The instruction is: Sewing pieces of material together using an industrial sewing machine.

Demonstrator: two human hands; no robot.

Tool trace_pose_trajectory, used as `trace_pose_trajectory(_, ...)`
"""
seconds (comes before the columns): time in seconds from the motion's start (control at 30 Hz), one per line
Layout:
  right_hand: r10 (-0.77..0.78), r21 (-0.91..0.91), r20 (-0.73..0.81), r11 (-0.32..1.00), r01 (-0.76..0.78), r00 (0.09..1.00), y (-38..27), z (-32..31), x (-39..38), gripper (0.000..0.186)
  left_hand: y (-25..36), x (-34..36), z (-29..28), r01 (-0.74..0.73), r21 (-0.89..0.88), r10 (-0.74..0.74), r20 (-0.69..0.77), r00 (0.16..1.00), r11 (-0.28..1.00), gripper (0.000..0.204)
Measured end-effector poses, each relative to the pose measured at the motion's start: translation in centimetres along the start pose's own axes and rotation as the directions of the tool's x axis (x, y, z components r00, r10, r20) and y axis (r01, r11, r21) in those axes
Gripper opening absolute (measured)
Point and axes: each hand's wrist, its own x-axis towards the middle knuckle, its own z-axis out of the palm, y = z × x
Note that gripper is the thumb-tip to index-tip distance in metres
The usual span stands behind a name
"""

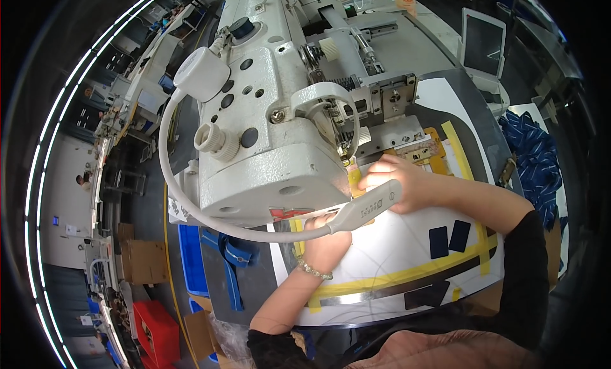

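Head view, sewing station. White sewing machine [267,114] fills the upper middle; its head hides much of the work under it. Right hand [398,181] lies flat on the white table [394,248] just right of the needle area [347,156], fingers extended and close together, pressing a small yellow piece [354,181] at the presser foot; nothing gripped that I can see. Left hand [324,235] sits just below the machine, partly hidden by the lamp [369,206] on its white gooseneck [168,171] that crosses in front; fingers curl toward the table, what they hold cannot be told. Beaded bracelet [313,270] on the left wrist.

Around: 2 dark patches [449,238] lie side by side on the table right of the hands, a 3rd dark patch [425,296] nearer the front edge. Yellow tape [394,276] runs along the table. Blue cloth [534,159] heaped at far right. Blue strap [232,261] hangs at the table's left side. Red crate [156,331] and cardboard boxes [143,261] on the floor, lower left.
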Motion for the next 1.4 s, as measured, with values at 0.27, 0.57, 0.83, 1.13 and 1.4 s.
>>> trace_pose_trajectory(0.27, -0.015, 0.058, 0.063, 0.998, 0.012, 0.998, -0.3, 0.2, 0.4, 0.018, -0.1, -0.1, -0.4, 0.066, -0.045, -0.061, 0.099, 0.993, 0.997, 0.013)
trace_pose_trajectory(0.57, -0.075, -0.156, 0.119, 0.983, 0.093, 0.990, -0.5, 0.4, 0.3, 0.013, -0.2, 0.0, -1.2, 0.022, 0.003, -0.022, 0.007, 1.000, 1.000, 0.015)
trace_pose_trajectory(0.83, -0.100, -0.189, 0.130, 0.974, 0.124, 0.986, -0.7, 1.7, 0.0, 0.024, 0.2, -2.6, -4.8, 0.085, 0.092, -0.098, 0.151, 0.984, 0.992, 0.022)
trace_pose_trajectory(1.13, -0.099, -0.368, 0.091, 0.921, 0.125, 0.991, -3.5, -0.9, -1.1, 0.024, 0.1, -3.0, -3.7, 0.020, 0.008, -0.019, -0.113, 0.993, 1.000, 0.019)
trace_pose_trajectory(1.4, 0.374, -0.669, -0.238, 0.606, -0.430, 0.896, -2.6, -14.4, -13.5, 0.032, -0.4, -3.6, -3.7, -0.045, -0.027, 0.040, -0.152, 0.988, 0.999, 0.013)
